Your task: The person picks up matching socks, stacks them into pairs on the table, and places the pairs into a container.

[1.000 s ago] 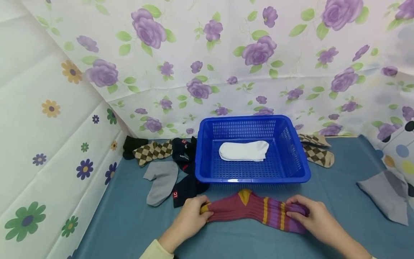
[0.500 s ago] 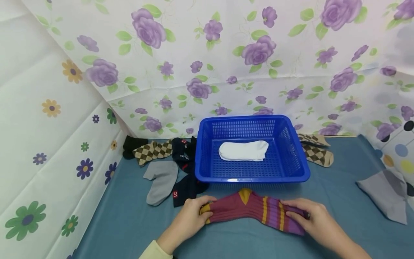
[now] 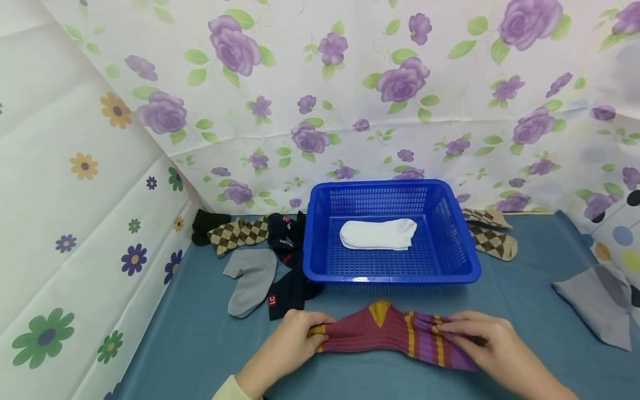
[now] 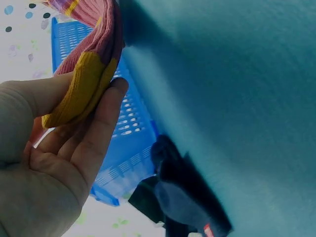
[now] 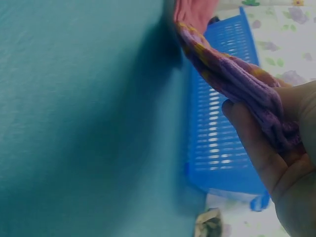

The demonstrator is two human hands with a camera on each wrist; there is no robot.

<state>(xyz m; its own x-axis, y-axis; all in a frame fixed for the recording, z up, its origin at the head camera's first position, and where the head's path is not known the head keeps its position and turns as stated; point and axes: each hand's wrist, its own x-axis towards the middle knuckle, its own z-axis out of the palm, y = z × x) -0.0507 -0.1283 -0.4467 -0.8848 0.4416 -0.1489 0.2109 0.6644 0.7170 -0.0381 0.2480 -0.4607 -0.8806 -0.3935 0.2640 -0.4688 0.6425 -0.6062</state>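
Observation:
A maroon-and-purple striped sock (image 3: 365, 333) with mustard toe, heel and bands stretches sideways between both hands, in front of the blue basket. My left hand (image 3: 292, 341) pinches its mustard toe; in the left wrist view the toe (image 4: 81, 91) shows two layers between thumb and fingers. At the purple cuff end, my right hand (image 3: 492, 344) pinches the fabric between thumb and fingers. The right wrist view shows the purple cuff (image 5: 252, 94) bunched in that hand, with a shadow on the cloth beside it. White socks (image 3: 378, 234) lie flat inside the blue basket (image 3: 392, 278).
Left of the basket lie a grey sock (image 3: 255, 280), dark navy socks (image 3: 286, 297), a brown checked sock (image 3: 239, 233) and a black sock (image 3: 207, 226). On the right are checked socks (image 3: 492, 240) and another grey sock (image 3: 597, 303). Floral sheets (image 3: 350, 144) wall the back and sides.
The striped sock has come slightly nearer to me, away from the basket. My right fingers have shifted their pinch on the cuff end; my left hand keeps hold of the toe.

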